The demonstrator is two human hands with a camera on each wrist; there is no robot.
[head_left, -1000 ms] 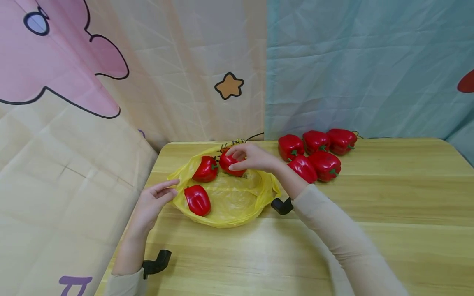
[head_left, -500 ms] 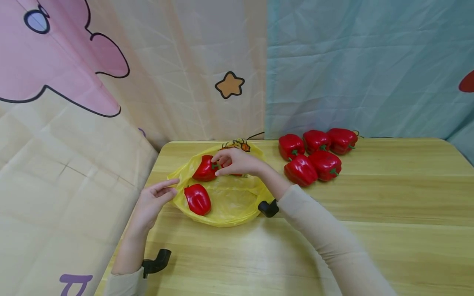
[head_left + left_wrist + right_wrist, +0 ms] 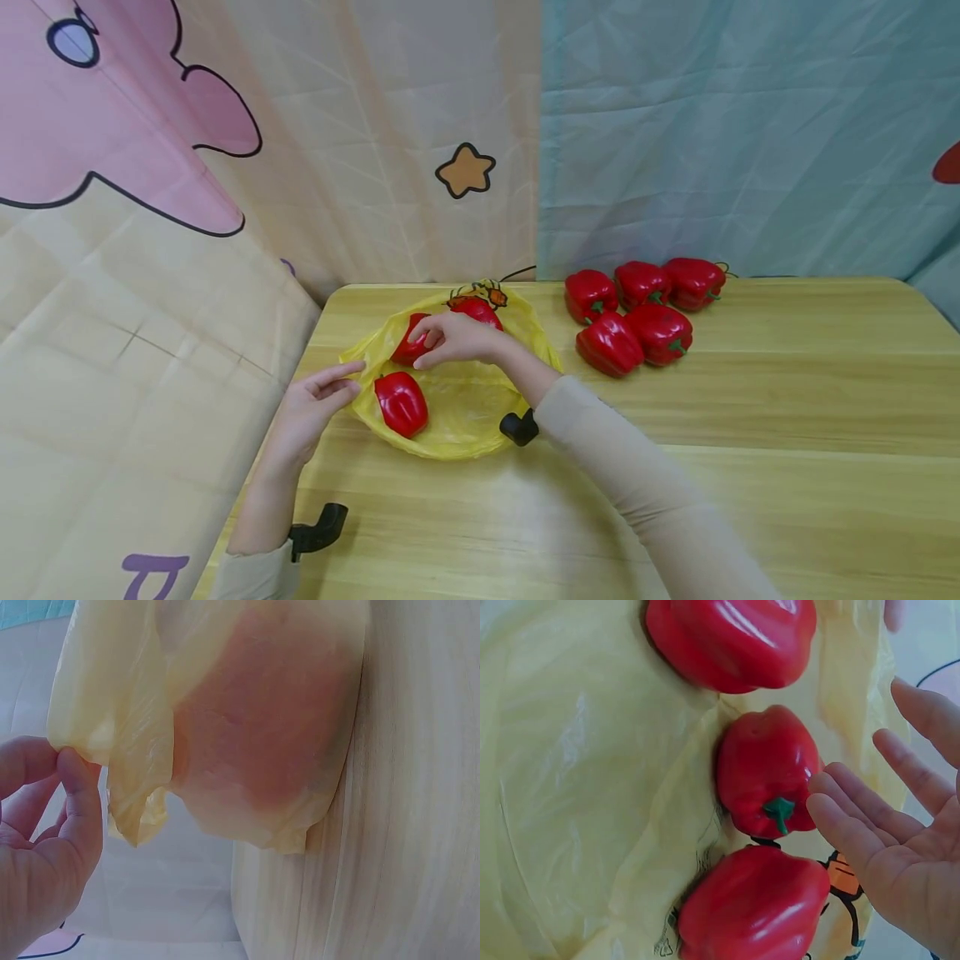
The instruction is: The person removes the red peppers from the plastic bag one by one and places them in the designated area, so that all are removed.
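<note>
A yellow plastic bag (image 3: 468, 421) lies spread on the table with its mouth wide. Three red bell peppers are inside: a near-left pepper (image 3: 402, 406), a left-back pepper (image 3: 406, 351) partly covered by my right hand, and a back pepper (image 3: 477, 310). At the bag's left rim, my left hand (image 3: 52, 825) pinches the yellow plastic between thumb and finger. My right hand (image 3: 461, 337) hovers over the bag, fingers relaxed and holding nothing. In the right wrist view its fingertips are close to the middle pepper (image 3: 765, 765); whether they touch it I cannot tell.
Several more red bell peppers (image 3: 611, 344) sit in a cluster on the wooden table (image 3: 787, 383), right of the bag. A printed curtain (image 3: 675, 142) hangs behind the table's back edge. Black wrist mounts (image 3: 322, 530) stick out from both wrists.
My right hand has moved left across the bag, away from the back pepper and over the left-back one. My left hand has stayed at the bag's rim.
</note>
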